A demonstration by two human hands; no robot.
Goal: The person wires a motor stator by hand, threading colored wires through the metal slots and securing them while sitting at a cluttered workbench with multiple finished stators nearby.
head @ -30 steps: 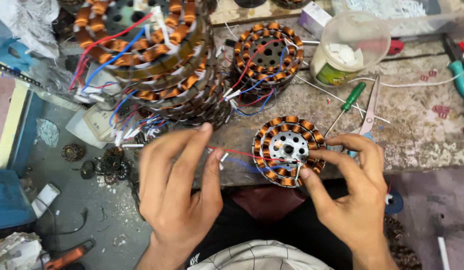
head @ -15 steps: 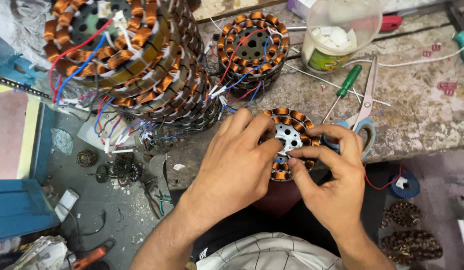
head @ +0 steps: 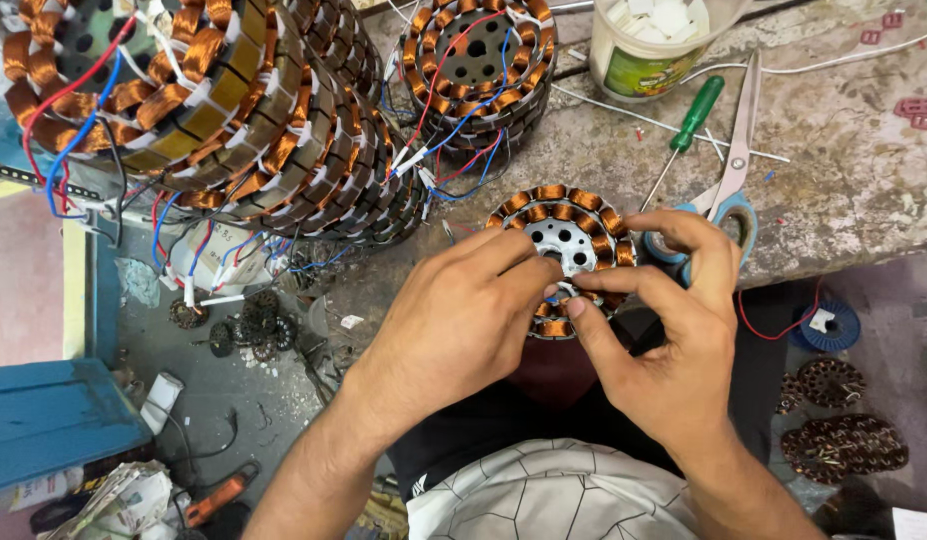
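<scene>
Your left hand [head: 463, 320] and right hand [head: 663, 330] pinch together on the copper-wound stator [head: 563, 230], braced at the bench edge [head: 843, 210] so its wire ends face you.

Worn stone workbench [head: 843, 190] above a littered grey floor [head: 253, 410].

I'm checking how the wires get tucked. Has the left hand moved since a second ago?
Yes. The left hand has shifted right, from beside the copper-wound stator onto its lower edge, fingertips meeting the right hand.
</scene>
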